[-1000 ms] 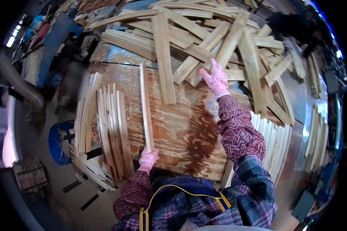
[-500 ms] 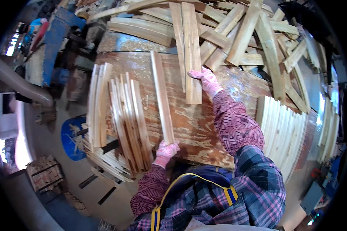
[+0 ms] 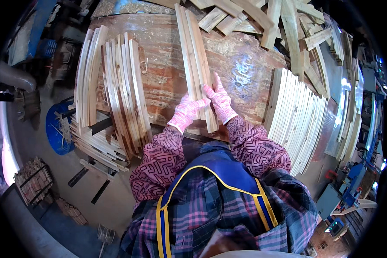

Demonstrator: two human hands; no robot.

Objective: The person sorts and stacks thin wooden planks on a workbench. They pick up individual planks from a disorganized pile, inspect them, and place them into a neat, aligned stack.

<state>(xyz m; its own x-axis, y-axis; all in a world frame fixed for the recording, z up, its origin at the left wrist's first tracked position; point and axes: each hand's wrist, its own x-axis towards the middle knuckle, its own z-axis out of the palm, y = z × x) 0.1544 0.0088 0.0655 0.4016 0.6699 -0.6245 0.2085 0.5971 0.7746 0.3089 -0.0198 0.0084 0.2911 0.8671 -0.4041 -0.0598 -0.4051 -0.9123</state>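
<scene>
A few long, pale wooden strips (image 3: 195,64) lie side by side, pointing away from me over the middle of the worktable. My left hand (image 3: 186,112), in a pink-and-white glove, grips their near part from the left, its thumb reaching across them. From the right, my right hand (image 3: 221,103) in a matching glove closes on the same strips, thumb over the top and index finger stretched along the side. The fingers beneath the wood are hidden. Left of my hands stands a group of upright-edged strips (image 3: 124,86) on the table.
The worn plywood tabletop (image 3: 161,56) carries another bundle of strips (image 3: 89,75) at far left and a tight row of strips (image 3: 294,116) at right. Loose boards (image 3: 290,36) are heaped at the far right. A blue tub (image 3: 57,134) stands on the floor at left.
My right hand has drawn a board back from the far heap toward me, alongside the strip in my left hand. Both hands are now close together on the strips. The view has shifted.
</scene>
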